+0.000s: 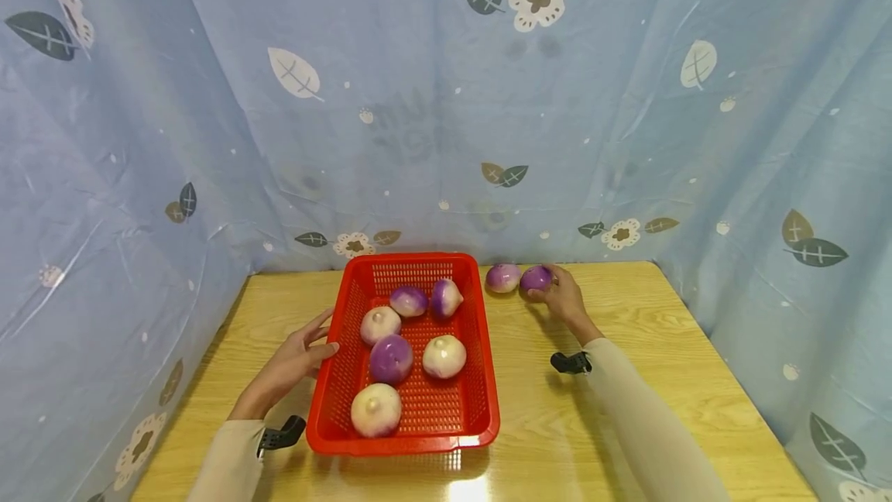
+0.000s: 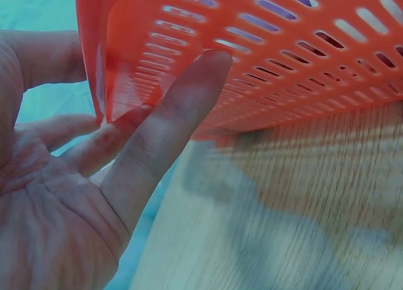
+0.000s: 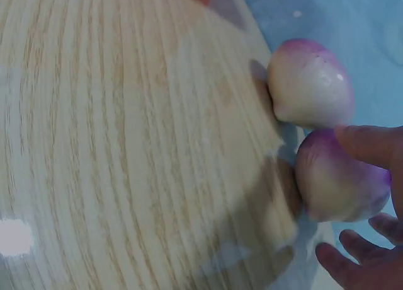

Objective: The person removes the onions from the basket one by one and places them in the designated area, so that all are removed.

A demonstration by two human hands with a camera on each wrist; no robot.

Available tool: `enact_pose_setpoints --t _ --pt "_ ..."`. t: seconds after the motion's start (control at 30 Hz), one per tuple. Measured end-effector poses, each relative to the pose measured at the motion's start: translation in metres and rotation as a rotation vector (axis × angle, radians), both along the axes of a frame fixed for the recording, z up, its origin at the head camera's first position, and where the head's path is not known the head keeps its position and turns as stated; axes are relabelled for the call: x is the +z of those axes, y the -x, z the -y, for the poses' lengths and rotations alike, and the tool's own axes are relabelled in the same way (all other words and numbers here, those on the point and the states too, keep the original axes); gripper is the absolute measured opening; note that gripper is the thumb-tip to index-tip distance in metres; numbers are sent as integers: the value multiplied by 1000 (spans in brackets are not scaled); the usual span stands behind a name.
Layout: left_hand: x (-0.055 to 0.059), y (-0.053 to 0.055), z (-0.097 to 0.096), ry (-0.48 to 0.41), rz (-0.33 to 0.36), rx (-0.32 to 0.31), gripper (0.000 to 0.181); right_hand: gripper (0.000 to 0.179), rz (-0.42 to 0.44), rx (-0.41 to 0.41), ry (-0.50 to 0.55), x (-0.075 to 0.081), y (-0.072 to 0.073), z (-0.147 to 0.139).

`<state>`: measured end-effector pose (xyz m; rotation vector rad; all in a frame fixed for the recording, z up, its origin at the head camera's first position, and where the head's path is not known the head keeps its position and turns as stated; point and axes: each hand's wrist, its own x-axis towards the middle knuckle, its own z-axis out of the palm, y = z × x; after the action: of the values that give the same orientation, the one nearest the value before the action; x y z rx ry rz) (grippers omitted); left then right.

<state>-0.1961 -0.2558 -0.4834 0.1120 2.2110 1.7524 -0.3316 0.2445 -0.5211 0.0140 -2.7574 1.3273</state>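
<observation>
A red perforated plastic basket (image 1: 323,401) holds several purple-and-white turnips (image 1: 444,356). My left hand (image 1: 303,355) grips its left rim, and in the left wrist view one finger (image 2: 170,120) lies along the slotted wall (image 2: 264,88). Beyond the basket's right side, my right hand (image 1: 567,300) curls round a purple turnip (image 1: 535,279) at the table's back edge. In the right wrist view the thumb (image 3: 371,145) touches this turnip (image 3: 337,183), while several fingertips (image 3: 352,258) stand apart from it. Another turnip (image 1: 503,278) sits just to its left.
A light wooden table (image 1: 536,424) carries everything. A blue curtain (image 1: 418,138) with leaf and flower prints hangs behind and on both sides. Each wrist wears a small black camera mount, such as the right one (image 1: 571,363).
</observation>
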Motion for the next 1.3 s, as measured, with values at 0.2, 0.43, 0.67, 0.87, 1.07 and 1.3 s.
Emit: enact_pose_setpoints --t 0.2,0.43,0.67,0.87,1.07,1.3 --pt "2 1 1 1 6 -3 75 72 7 -31 -22 10 -5 3" --pt "4 1 1 6 -3 1 75 66 -103 -3 -44 30 -19 8" --pt "2 1 2 17 8 3 76 61 -170 44 13 52 -44 20" --pt "0 0 1 6 9 3 77 61 -167 102 110 70 -65 29" --pt "1 0 1 -5 9 -4 77 61 -144 174 222 92 -86 40" --pt "1 -1 1 0 6 -8 77 61 -117 232 311 111 -105 56"
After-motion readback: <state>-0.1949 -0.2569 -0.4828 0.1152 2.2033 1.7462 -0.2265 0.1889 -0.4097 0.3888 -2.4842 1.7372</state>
